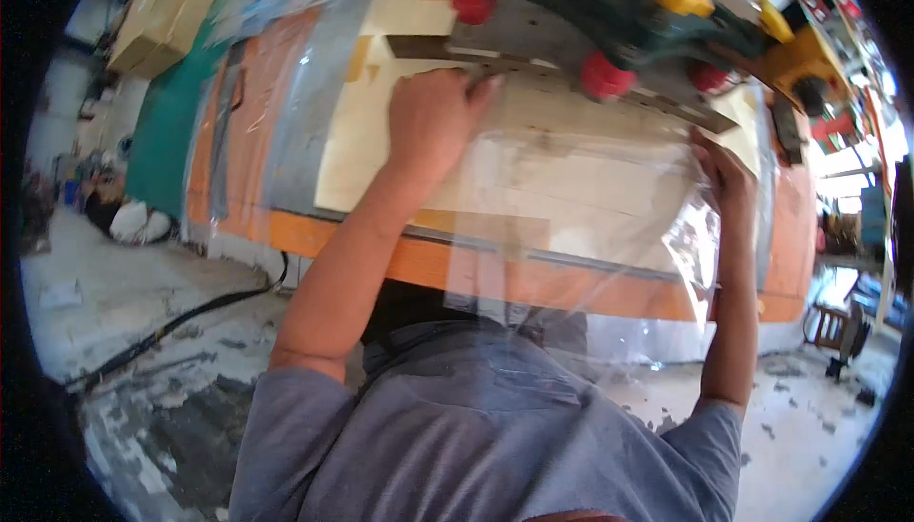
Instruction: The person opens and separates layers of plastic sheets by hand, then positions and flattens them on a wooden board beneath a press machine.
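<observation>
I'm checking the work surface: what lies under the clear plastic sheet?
Through the clear plastic sheet show a flat pale-yellow board and an orange table edge. Glare on the sheet's right hides what lies there.

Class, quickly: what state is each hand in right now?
Left hand: closed, holding the film.
Right hand: closed, holding the film's other side.

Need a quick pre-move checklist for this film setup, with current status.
1. Right hand gripping clear film: ok, at its right side.
2. Left hand gripping film: cannot tell, blurred near its far left corner.
3. Fingers well away from metal bar: not ok, left fingertips close to it.
4. Film smooth: not ok, creased on the right.
5. Film wholly on table: not ok, overhangs the front edge.
</observation>
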{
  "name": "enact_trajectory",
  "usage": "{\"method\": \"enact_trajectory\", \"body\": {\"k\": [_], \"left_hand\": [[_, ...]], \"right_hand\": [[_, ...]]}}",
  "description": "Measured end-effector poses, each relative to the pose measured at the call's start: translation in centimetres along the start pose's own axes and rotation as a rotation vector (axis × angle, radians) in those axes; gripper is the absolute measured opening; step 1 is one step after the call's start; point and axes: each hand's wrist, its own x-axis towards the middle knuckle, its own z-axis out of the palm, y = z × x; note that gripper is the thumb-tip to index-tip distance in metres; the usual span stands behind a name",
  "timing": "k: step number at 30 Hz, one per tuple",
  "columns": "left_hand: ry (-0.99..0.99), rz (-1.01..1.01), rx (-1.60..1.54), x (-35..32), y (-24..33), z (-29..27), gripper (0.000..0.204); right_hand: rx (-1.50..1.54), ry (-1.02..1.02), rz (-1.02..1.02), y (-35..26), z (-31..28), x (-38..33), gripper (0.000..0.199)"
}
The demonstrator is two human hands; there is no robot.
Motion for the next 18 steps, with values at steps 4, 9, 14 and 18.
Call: {"method": "enact_trajectory", "body": {"k": [4,9,14,18], "left_hand": [[-0.023,-0.003,-0.028,0.0,0.1,-0.8,0.051],[-0.096,0.034,0.091,-0.9,0.4,-1.9,0.036],[0.0,0.267,0.033,-2.6,1.4,-2.9,0.013],[-0.133,0.529,-0.157,-3.6,1.3,-3.1,0.041]], "right_hand": [[-0.01,0.047,-0.082,-1.2,0.0,0.0,0.024],[-0.03,0.009,-0.103,-2.3,-1.0,-0.4,0.023],[0.049,0.017,-0.091,-1.7,-1.1,-0.3,0.025],[0.021,-0.039,-0.032,-0.9,-1.8,0.0,0.034]]}}
